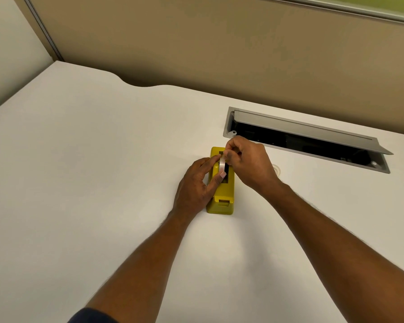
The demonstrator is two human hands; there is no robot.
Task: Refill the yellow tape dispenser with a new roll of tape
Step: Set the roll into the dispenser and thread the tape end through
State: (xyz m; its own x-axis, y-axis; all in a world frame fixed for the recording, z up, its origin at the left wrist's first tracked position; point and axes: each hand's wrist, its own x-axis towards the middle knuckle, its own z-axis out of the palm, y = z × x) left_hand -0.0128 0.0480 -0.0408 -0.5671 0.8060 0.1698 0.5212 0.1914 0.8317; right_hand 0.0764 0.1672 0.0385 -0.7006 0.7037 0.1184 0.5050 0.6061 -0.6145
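Note:
The yellow tape dispenser (222,201) lies on the white desk, its long axis pointing away from me. A roll of tape (222,164) stands on edge in the dispenser's dark slot. My left hand (196,185) rests against the dispenser's left side, thumb on top by the roll. My right hand (247,164) is above the far end, its fingertips pinched on the tape at the top of the roll. The far end of the dispenser is hidden under my right hand.
An open grey cable hatch (308,138) is sunk into the desk behind and to the right of the dispenser. A small round ring (277,170) lies on the desk just past my right hand. A beige partition wall (219,43) bounds the desk's far edge.

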